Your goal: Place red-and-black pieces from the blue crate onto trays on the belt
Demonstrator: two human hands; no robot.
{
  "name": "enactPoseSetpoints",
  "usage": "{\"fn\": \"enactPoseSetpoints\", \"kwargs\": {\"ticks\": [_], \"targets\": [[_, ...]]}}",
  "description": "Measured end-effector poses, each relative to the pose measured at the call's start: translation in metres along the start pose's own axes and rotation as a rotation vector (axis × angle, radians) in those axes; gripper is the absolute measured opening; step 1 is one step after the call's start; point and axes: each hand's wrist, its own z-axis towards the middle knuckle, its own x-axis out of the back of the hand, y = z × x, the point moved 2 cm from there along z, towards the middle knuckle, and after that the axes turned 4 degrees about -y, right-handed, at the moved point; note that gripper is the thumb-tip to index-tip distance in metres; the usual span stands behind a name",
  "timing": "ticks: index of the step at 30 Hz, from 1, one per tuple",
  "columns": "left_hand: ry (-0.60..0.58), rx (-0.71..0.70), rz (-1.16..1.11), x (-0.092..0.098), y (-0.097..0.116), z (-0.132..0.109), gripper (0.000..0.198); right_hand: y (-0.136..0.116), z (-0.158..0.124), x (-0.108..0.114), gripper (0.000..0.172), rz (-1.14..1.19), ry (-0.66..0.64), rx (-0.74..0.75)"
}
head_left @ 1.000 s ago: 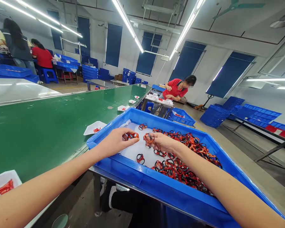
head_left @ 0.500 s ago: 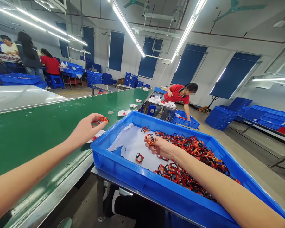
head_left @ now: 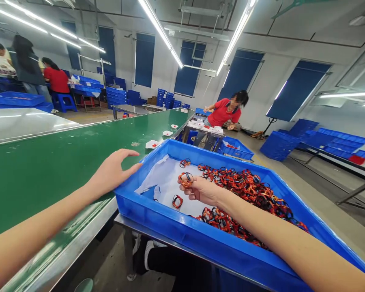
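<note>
My left hand (head_left: 114, 172) is over the edge of the green conveyor belt (head_left: 63, 162), beside the left corner of a blue plastic tray (head_left: 200, 232). Its thumb and fingers are apart, with nothing visible between them. Above the tray, my right hand (head_left: 200, 190) pinches an orange-and-black looped band (head_left: 186, 179) between thumb and fingers. White sheeting (head_left: 161, 175) covers part of the tray floor. A loose band (head_left: 177, 201) lies on it, another (head_left: 185, 162) near the far wall. A heap of similar bands (head_left: 246, 188) fills the tray's right side, partly hidden by my forearm.
Small white dishes with red pieces stand on the belt, the closest dish (head_left: 153, 144) just past the tray's corner. Ahead, a co-worker in red (head_left: 223, 112) stands at a side table (head_left: 211, 129). Stacked blue trays (head_left: 280, 145) stand at the right.
The orange-and-black piece in my left hand is gone, and its fingers have spread. My right hand still holds its band. The co-worker has straightened up from a blue tray.
</note>
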Motion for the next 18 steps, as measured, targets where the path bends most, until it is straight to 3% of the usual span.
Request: {"fn": "enactPoseSetpoints", "kwargs": {"ticks": [4,7,11,14,18], "targets": [[-0.096,-0.201,-0.173,-0.015,0.066,0.001,0.039,0.000,0.000,-0.005,0.024,-0.010,-0.020,0.009],[-0.233,-0.293,-0.264,-0.038,0.091,0.001,0.049,0.002,-0.001,-0.010,0.023,-0.067,0.002,0.038],[-0.282,-0.333,-0.293,-0.058,0.100,0.001,0.044,0.003,0.000,-0.014,0.022,-0.164,0.082,0.086],[-0.261,-0.256,-0.334,-0.058,0.097,0.003,0.036,0.003,0.001,-0.013,0.025,-0.292,0.098,0.105],[-0.196,-0.121,-0.419,-0.053,0.090,0.003,0.038,0.007,0.000,-0.007,0.025,-0.956,0.202,0.241]]}}
